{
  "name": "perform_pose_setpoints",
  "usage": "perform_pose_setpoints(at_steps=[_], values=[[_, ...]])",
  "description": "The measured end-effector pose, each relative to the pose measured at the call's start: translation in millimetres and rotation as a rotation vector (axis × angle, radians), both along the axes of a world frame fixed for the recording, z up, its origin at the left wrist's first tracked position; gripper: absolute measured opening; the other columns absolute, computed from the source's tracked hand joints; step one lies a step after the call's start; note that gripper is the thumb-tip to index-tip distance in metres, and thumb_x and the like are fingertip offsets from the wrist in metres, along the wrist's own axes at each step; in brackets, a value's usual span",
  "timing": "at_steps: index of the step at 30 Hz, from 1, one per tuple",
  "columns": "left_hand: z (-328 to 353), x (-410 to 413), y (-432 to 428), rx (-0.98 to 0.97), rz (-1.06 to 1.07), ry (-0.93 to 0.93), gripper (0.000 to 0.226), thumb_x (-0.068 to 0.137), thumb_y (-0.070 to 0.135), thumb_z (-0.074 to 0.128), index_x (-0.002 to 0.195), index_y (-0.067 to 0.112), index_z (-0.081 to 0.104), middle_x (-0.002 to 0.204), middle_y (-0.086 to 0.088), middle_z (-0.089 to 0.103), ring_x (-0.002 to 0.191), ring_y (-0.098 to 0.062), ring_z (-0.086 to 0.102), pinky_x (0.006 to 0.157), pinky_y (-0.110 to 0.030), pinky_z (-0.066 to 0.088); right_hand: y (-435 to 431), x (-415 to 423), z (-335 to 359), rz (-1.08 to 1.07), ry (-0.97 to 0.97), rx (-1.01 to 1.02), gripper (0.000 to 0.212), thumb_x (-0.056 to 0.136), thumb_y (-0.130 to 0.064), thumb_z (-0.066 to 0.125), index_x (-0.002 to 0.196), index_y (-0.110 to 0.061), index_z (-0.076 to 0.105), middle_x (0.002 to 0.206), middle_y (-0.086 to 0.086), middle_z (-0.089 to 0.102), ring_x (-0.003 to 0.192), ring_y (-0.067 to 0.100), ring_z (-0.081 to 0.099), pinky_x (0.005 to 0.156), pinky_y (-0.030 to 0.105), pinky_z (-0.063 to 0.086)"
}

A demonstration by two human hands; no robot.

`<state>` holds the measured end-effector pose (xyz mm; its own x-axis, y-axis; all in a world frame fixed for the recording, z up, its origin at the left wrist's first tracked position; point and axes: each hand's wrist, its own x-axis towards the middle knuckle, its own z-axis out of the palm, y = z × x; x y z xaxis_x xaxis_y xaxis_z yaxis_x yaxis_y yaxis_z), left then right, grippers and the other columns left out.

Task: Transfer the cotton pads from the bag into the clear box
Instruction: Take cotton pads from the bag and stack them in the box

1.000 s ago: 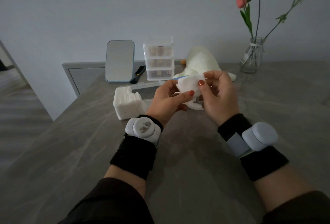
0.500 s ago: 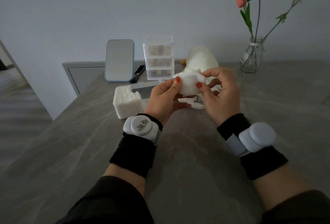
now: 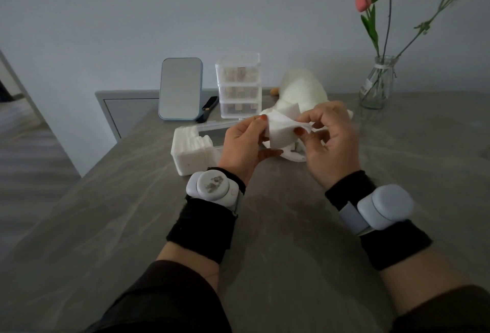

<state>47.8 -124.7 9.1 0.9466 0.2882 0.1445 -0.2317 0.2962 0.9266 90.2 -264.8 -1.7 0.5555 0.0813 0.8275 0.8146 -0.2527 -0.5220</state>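
Cotton pads [image 3: 281, 131] are raised between both hands: the left hand [image 3: 244, 147] grips one side and the right hand [image 3: 331, 141] pinches the other. The bag [image 3: 293, 153] lies beneath on the counter [image 3: 265, 226]. Toward its far left edge, the clear box [image 3: 212, 129] already holds a stack [image 3: 192, 151] (partly filled, I judge); this batch is not yet in.

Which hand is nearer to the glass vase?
Right. The right hand is lower left of the glass vase; the left hand is farther left, beyond the cotton pads both hold.
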Motion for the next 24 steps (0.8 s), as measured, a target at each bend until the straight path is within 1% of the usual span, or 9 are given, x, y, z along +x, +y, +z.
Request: perform_pose_setpoints(at_steps=[3, 5, 7, 8, 10, 12, 15, 19, 24], values=[[-0.3, 1.2, 1.4, 0.015, 0.03, -0.006, 0.023, 0.101, 0.017, 0.048, 0.096, 0.006, 0.068, 0.092, -0.013, 0.069, 0.088, -0.024, 0.066, 0.065, -0.037, 0.059, -0.4, 0.5, 0.8, 0.015, -0.014, -0.02, 0.021, 0.081, -0.001, 0.069, 0.083, -0.019, 0.06, 0.096, 0.003, 0.052, 0.091, 0.023, 0.053, 0.068, 0.016, 0.044], [-0.7, 1.9, 1.8, 0.065, 0.065, -0.017, 0.024, 0.102, 0.018, 0.048, 0.098, 0.006, 0.068, 0.096, -0.018, 0.069, 0.09, -0.026, 0.067, 0.068, -0.042, 0.06, -1.6, 0.0, 1.8, 0.016, -0.035, -0.034, 0.017, 0.081, 0.001, 0.067, 0.082, -0.015, 0.061, 0.094, 0.002, 0.056, 0.09, 0.029, 0.053, 0.068, 0.017, 0.044], [-1.8, 3.1, 1.7, 0.143, 0.112, -0.044, 0.026, 0.102, 0.019, 0.047, 0.101, 0.003, 0.067, 0.103, -0.029, 0.066, 0.094, -0.033, 0.066, 0.073, -0.051, 0.06, -3.8, -0.9, 3.1, 0.007, -0.052, -0.051, 0.013, 0.081, 0.003, 0.065, 0.081, -0.009, 0.062, 0.091, 0.003, 0.061, 0.089, 0.032, 0.053, 0.068, 0.013, 0.04], [-2.6, 3.4, 2.0, 0.171, 0.132, -0.063, 0.027, 0.102, 0.019, 0.047, 0.102, 0.001, 0.067, 0.107, -0.033, 0.063, 0.095, -0.037, 0.065, 0.073, -0.052, 0.059, -5.0, -1.4, 3.8, -0.001, -0.053, -0.062, 0.012, 0.082, 0.004, 0.065, 0.081, -0.008, 0.062, 0.09, 0.004, 0.063, 0.09, 0.03, 0.053, 0.069, 0.01, 0.038], [-3.3, 3.9, 2.4, 0.229, 0.174, -0.094, 0.028, 0.102, 0.019, 0.047, 0.104, 0.0, 0.067, 0.106, -0.036, 0.061, 0.093, -0.043, 0.065, 0.064, -0.043, 0.061, -7.5, -1.1, 4.5, -0.002, -0.018, -0.068, 0.012, 0.083, 0.004, 0.064, 0.083, -0.008, 0.063, 0.091, 0.007, 0.064, 0.089, 0.025, 0.053, 0.069, 0.008, 0.038], [-4.1, 4.9, 3.8, 0.287, 0.208, -0.108, 0.028, 0.102, 0.018, 0.047, 0.104, 0.0, 0.067, 0.103, -0.034, 0.063, 0.087, -0.042, 0.066, 0.058, -0.035, 0.06, -9.3, 0.1, 4.1, 0.026, 0.048, -0.047, 0.014, 0.085, 0.002, 0.064, 0.085, -0.012, 0.062, 0.093, 0.014, 0.062, 0.08, 0.017, 0.054, 0.066, 0.007, 0.04], [-3.5, 2.9, 1.9, 0.303, 0.171, -0.123, 0.025, 0.103, 0.016, 0.046, 0.103, 0.003, 0.067, 0.101, -0.024, 0.068, 0.087, -0.029, 0.07, 0.061, -0.036, 0.061, -7.8, 1.7, 1.2, 0.054, 0.097, -0.043, 0.014, 0.087, -0.003, 0.064, 0.088, -0.017, 0.061, 0.091, 0.015, 0.062, 0.071, 0.009, 0.054, 0.063, 0.007, 0.04], [-3.2, 0.0, -4.3, 0.295, 0.111, -0.13, 0.023, 0.102, 0.015, 0.046, 0.097, 0.009, 0.068, 0.091, -0.011, 0.07, 0.079, -0.018, 0.071, 0.06, -0.034, 0.061, -3.6, 2.6, -2.7, 0.033, 0.144, -0.021, 0.007, 0.09, -0.012, 0.063, 0.091, -0.019, 0.061, 0.09, 0.007, 0.063, 0.074, 0.012, 0.055, 0.063, 0.012, 0.043], [-1.2, -2.9, -5.8, 0.217, 0.044, -0.138, 0.022, 0.102, 0.013, 0.047, 0.099, 0.008, 0.068, 0.093, -0.013, 0.071, 0.082, -0.021, 0.072, 0.061, -0.033, 0.061, -1.3, 0.9, -0.7, 0.026, 0.149, 0.04, 0.01, 0.091, -0.012, 0.063, 0.092, -0.021, 0.059, 0.085, -0.013, 0.059, 0.074, 0.001, 0.054, 0.063, 0.014, 0.046]])
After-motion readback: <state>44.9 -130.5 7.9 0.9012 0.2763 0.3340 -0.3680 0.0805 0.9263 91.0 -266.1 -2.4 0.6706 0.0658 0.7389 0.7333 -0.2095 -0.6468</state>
